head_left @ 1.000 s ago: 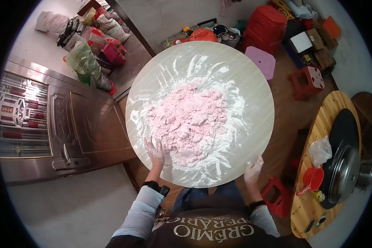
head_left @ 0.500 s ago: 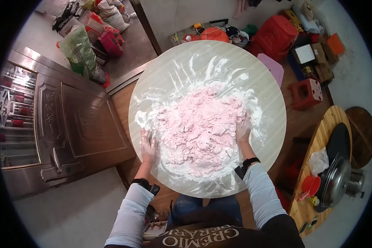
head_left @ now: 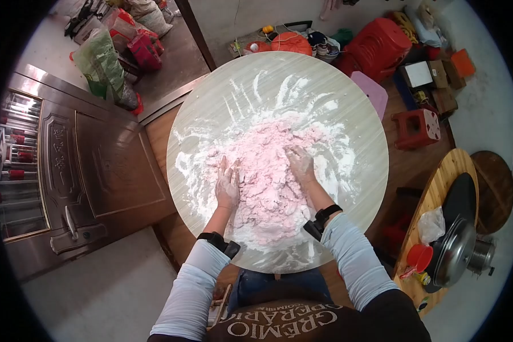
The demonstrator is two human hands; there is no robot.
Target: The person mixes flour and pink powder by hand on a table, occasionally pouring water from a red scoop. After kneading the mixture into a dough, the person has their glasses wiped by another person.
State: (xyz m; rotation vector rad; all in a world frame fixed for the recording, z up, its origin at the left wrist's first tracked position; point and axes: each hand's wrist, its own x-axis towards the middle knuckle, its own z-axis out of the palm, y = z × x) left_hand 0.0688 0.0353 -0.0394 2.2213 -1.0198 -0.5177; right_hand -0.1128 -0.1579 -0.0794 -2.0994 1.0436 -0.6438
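Head view: we look down on a round table [head_left: 362, 119], and right in its middle sits a loose, lumpy heap of pink dough [head_left: 265, 151].
Left hand: here's our left hand [head_left: 228, 185], fingers spread, up against the left side of the heap!
Right hand: across from it, our right hand [head_left: 300, 164] lies on the heap's right side, fingers a little bent; whether they pinch any dough, we cannot tell.
Flour: white flour [head_left: 339, 151] rings the dough, streaked out across the far part of the tabletop.
Wrists: we've a black band [head_left: 326, 214] on each one, just past the pale sleeves [head_left: 195, 285].
Side table: off to our right, a red cup [head_left: 419, 257] stands near a metal lid [head_left: 458, 252] and a plastic bag [head_left: 432, 225].
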